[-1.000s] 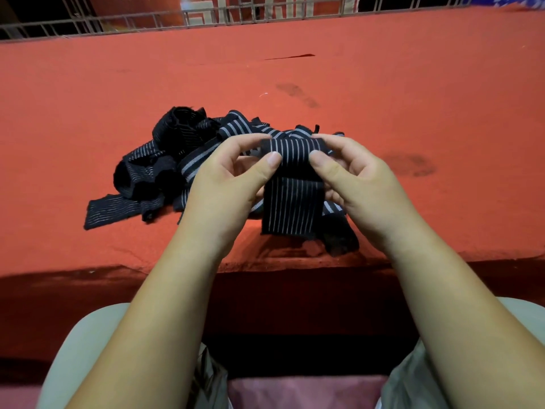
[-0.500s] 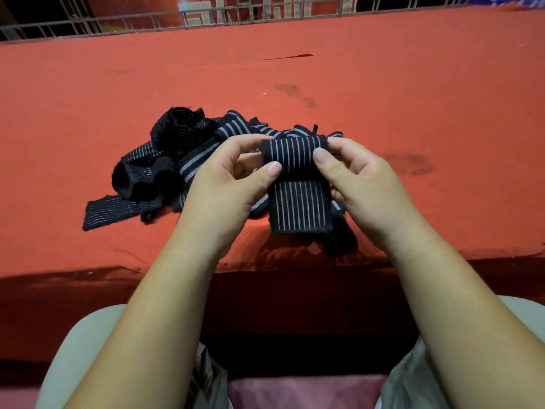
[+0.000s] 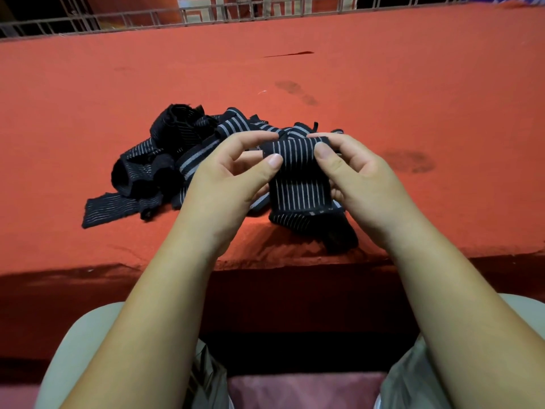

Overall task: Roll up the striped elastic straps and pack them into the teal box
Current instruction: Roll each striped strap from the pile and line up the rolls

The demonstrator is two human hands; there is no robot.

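Two hands are in view, the left hand (image 3: 224, 184) and the right hand (image 3: 362, 178). Between them they pinch one striped elastic strap (image 3: 299, 184). One heap of straps (image 3: 165, 160) lies beside it, too tangled to count strap by strap; one flat loose end sticks out at its left. There is one table (image 3: 413, 69), covered in red cloth, with two dark stains (image 3: 295, 90) (image 3: 408, 162) and one thin dark slit (image 3: 289, 54). One metal railing (image 3: 147, 19) runs behind. Two knees (image 3: 82, 349) (image 3: 525, 314) show below, with one pink cushion (image 3: 295, 391) between them.
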